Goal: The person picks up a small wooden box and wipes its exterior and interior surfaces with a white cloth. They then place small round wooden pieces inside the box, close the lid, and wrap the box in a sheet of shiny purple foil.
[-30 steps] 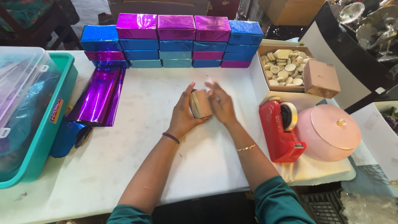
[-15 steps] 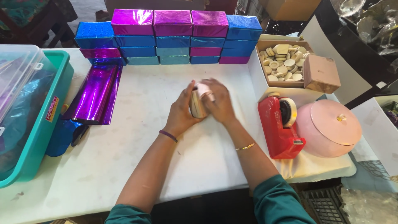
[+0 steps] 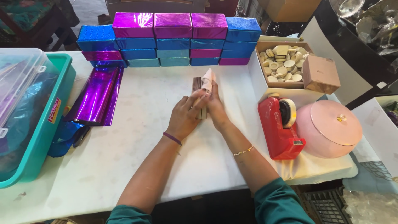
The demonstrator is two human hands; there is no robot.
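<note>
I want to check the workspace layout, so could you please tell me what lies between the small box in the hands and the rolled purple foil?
In the head view, only bare white tabletop lies between the small box and the purple foil.

1. My left hand (image 3: 185, 118) and right hand (image 3: 215, 108) meet mid-table around a small box (image 3: 200, 96) standing on edge.
2. Behind them runs a wall of stacked boxes (image 3: 174, 39).
3. To my left lie foil rolls (image 3: 96, 101), then a tub (image 3: 49, 124).
4. To my right stands a tape dispenser (image 3: 282, 128), with a round lidded container (image 3: 329, 128) beside it.
5. Behind those sits an open carton of discs (image 3: 284, 62).
</note>
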